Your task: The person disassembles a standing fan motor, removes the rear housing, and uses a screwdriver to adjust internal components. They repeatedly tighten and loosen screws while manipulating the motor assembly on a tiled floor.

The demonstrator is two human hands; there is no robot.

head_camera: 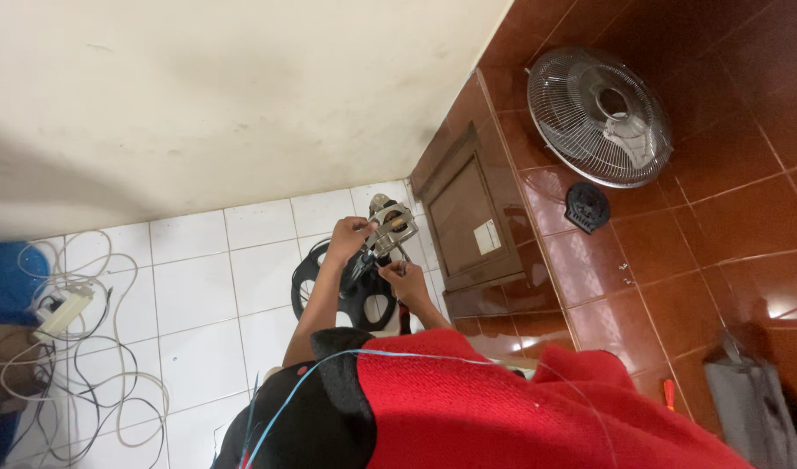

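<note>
My left hand (346, 236) grips a small metal fan motor (390, 222) with a silvery bracket, held up over the white tiles. Just below and to the right, my right hand (407, 280) is closed on a dark-handled tool (365, 263) whose tip meets the motor's underside. I cannot tell what kind of tool it is. Under both hands lies a black round fan part (346, 300) with oval cut-outs. My red and black clothing (468, 408) fills the bottom of the view and hides my right forearm.
A metal fan grille (600, 115) and a black round cap (587, 207) lie on the red-brown tiles, with small screws (624, 274) near. A brown wooden panel (468, 217) stands beside my hands. Tangled cables (77, 365) and a power strip (64, 311) are at left, a grey bag (754, 408) at right.
</note>
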